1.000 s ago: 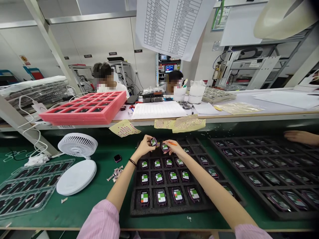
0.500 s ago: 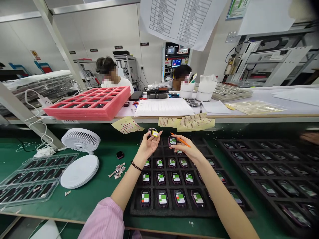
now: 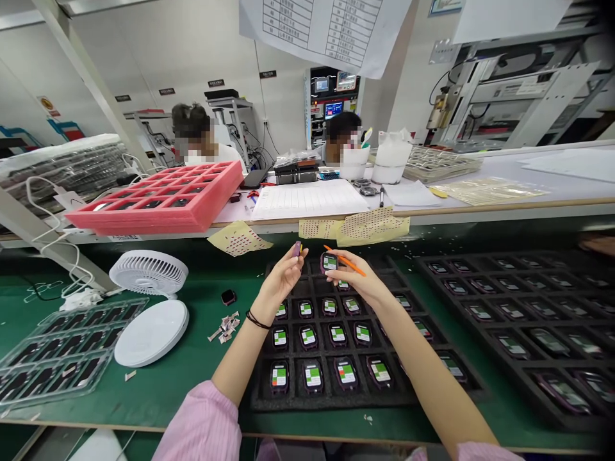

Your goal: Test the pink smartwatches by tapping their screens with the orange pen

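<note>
My left hand (image 3: 284,276) pinches a small purple watch case (image 3: 297,248), turned edge-on with a bit of yellow showing. To its right, my right hand (image 3: 353,274) holds a watch with a lit green and white screen (image 3: 329,262) between its fingertips, along with an orange stick (image 3: 346,260) that slants across the fingers. Both hands hover over the far end of a black foam tray (image 3: 298,402). Rows of watches with green and white screens, such as one near the front (image 3: 312,376), fill its pockets. My right forearm hides part of the tray.
A second black tray (image 3: 485,342) of watches lies right, a person's blurred hand (image 3: 598,243) beyond it. Left are a white fan (image 3: 151,336), a clear tray (image 3: 52,352), scraps (image 3: 225,326) and a lone watch (image 3: 228,296). A pink foam tray (image 3: 154,221) sits on the shelf; two people sit behind.
The case in my left hand has turned from showing its yellow and white inside to edge-on. My right hand keeps its watch and stick. The whole view has shifted slightly.
</note>
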Demonstrator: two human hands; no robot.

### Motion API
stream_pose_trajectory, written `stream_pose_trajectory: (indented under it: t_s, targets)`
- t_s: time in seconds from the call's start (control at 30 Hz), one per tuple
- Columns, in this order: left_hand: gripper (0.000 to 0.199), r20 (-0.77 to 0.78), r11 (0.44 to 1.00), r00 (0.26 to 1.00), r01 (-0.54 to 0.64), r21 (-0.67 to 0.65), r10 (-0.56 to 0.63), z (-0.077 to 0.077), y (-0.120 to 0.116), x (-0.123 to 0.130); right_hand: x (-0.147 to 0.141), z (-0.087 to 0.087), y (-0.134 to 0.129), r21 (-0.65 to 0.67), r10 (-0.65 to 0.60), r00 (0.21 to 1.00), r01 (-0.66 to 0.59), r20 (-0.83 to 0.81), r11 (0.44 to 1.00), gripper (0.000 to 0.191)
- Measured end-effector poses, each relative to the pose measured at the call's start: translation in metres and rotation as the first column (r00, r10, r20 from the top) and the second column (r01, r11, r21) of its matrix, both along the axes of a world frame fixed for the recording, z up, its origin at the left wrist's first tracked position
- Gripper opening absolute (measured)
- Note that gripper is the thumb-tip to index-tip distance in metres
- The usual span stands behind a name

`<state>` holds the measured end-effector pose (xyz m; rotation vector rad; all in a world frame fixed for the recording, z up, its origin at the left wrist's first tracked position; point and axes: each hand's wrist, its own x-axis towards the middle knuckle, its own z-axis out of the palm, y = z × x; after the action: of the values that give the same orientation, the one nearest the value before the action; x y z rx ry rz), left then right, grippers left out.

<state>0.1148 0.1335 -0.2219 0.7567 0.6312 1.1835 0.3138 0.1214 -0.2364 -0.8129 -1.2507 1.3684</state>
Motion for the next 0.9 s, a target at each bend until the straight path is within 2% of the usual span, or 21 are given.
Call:
stream_pose_trajectory:
  t_s: [0.13, 0.23, 0.37, 0.6, 0.73, 0.83, 0.9]
  targets:
    - [0.06, -0.175, 0.972, 0.984, 0.048, 0.229, -0.008, 0.004, -0.008, 0.0, 0.001, 0.008, -0.004, 0.002, 0.03, 0.999, -0.03, -0.012, 1.0, 0.048]
    - [0.059, -0.291, 0.945, 0.957, 0.106, 0.31, -0.012, 0.007, -0.014, -0.002, 0.002, 0.012, -0.007, -0.002, 0.025, 0.999, -0.025, -0.024, 1.0, 0.047]
    - [0.058, -0.336, 0.944, 0.941, 0.134, 0.303, -0.025, 0.007, -0.015, -0.003, 0.002, 0.013, -0.008, 0.011, 0.013, 1.0, -0.013, -0.02, 1.0, 0.048]
    - [0.059, -0.395, 0.952, 0.918, 0.105, 0.287, 0.018, 0.005, -0.012, -0.002, 0.002, 0.011, -0.007, 0.036, -0.005, 1.0, 0.005, 0.005, 0.999, 0.049]
    - [0.06, -0.391, 0.981, 0.919, 0.028, 0.19, 0.05, 0.0, -0.008, -0.001, 0.001, 0.009, -0.006, 0.006, -0.005, 1.0, 0.005, 0.01, 1.0, 0.043]
    - [0.058, -0.394, 0.993, 0.919, 0.035, 0.112, 0.012, -0.002, -0.006, -0.002, 0.001, 0.007, -0.005, -0.007, 0.001, 1.0, -0.001, -0.003, 1.0, 0.037]
    - [0.052, -0.403, 0.994, 0.915, 0.033, 0.105, 0.012, -0.003, -0.005, -0.002, 0.001, 0.007, -0.005, -0.001, 0.003, 1.0, -0.003, 0.002, 1.0, 0.037]
